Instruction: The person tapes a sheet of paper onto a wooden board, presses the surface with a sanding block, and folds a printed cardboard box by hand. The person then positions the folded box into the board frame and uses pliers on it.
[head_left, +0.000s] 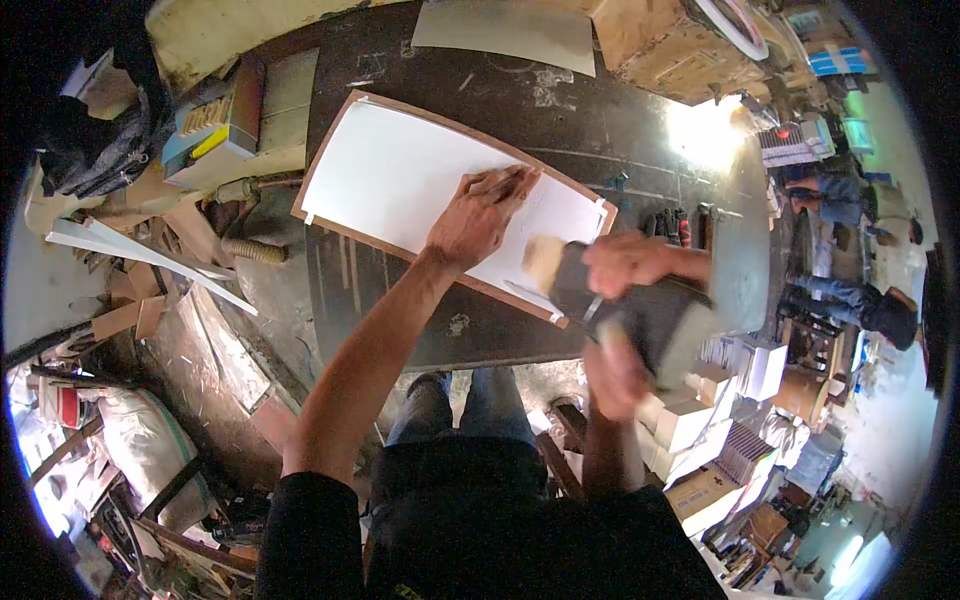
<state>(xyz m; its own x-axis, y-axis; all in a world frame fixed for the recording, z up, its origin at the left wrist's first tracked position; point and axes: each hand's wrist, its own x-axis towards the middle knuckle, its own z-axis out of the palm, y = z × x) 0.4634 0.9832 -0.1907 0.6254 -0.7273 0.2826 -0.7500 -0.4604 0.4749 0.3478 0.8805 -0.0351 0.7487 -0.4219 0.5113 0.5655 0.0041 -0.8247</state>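
Note:
A white sheet (390,150) lies on a brown board, with small white tabs at its corners. My left hand (480,215) rests on the sheet, fingers lying flat near its far edge. Motion blurs my right hand (615,370), which is closed against a dark object (655,320) beyond the near right corner of the board. Another hand (630,262), its forearm coming from the right, touches the top of that object; it seems to be another person's. A blurred tan patch (543,262) shows over the sheet beside the dark object.
The dark table (400,325) carries the board. Hand tools with red and black handles (683,228) lie at its right. A pale sheet (503,38) is at the far edge. Boxes (700,490) stand at the lower right, and people (850,300) are farther right.

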